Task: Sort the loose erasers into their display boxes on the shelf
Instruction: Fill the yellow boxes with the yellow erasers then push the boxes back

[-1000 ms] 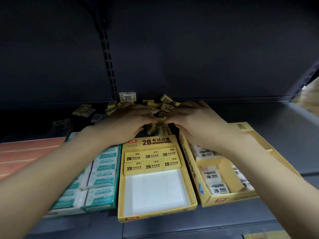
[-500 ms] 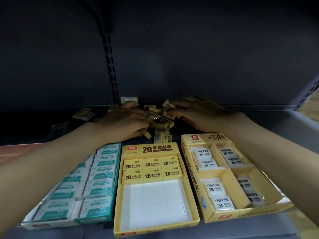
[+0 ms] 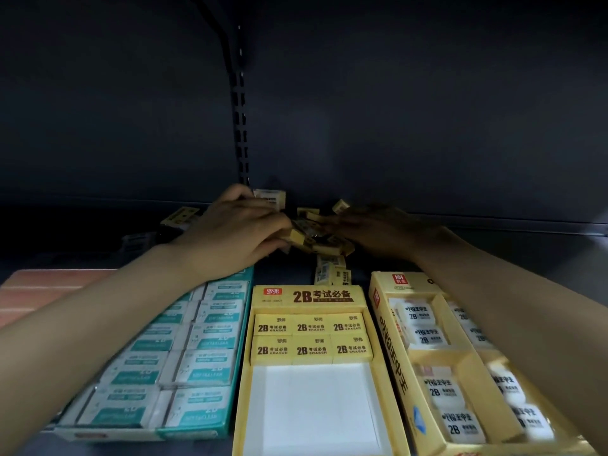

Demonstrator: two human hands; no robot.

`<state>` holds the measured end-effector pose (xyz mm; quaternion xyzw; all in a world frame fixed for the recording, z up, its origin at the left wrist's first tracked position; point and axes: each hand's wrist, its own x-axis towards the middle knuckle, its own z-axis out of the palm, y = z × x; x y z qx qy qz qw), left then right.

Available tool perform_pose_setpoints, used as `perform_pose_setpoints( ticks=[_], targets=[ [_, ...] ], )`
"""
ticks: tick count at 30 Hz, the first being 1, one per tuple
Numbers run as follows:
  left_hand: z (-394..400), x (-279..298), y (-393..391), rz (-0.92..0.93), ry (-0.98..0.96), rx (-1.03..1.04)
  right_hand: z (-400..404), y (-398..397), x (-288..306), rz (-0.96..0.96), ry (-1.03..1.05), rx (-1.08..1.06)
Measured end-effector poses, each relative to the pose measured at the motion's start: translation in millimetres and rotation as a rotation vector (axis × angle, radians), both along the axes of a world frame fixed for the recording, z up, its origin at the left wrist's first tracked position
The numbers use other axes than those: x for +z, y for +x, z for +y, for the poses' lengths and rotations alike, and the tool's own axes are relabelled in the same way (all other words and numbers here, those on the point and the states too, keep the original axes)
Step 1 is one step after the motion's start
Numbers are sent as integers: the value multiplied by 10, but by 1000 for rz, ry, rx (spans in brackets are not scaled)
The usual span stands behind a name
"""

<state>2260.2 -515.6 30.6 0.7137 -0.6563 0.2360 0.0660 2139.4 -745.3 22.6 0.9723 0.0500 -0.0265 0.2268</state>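
Note:
A heap of loose yellow erasers [image 3: 316, 232] lies at the back of the shelf. My left hand [image 3: 233, 232] curls round the heap's left side, fingers wrapped over several erasers. My right hand [image 3: 381, 232], in shadow, cups the right side; its fingertips are hard to make out. In front stand three display boxes: a teal box [image 3: 158, 363] full of white-and-teal erasers, a yellow box [image 3: 312, 296] with two rows of yellow 2B erasers and a bare white floor, and a divided yellow box [image 3: 388, 340] with white 2B erasers.
More loose erasers [image 3: 330, 273] lie just behind the middle box, and others [image 3: 179, 215] sit left of my left hand. An orange-pink box [image 3: 42, 287] is at the far left. A slotted upright [image 3: 241, 126] runs up the dark back wall.
Both hands have closed in further on the heap at the shelf's back. The view has moved nearer and lower, so the boxes look larger.

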Motion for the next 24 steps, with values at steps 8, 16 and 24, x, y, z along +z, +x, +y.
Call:
perform_pose_setpoints(
  ticks=[8, 16, 24],
  targets=[
    [-103, -60, -155, 753, -70, 192, 68, -39, 103, -193, 272, -53],
    [69, 6, -366, 932, -107, 234, 354, -263, 359, -422, 755, -105],
    [164, 63, -633, 1243, -337, 151, 698, -586, 426, -238, 1095, -179]
  ],
)
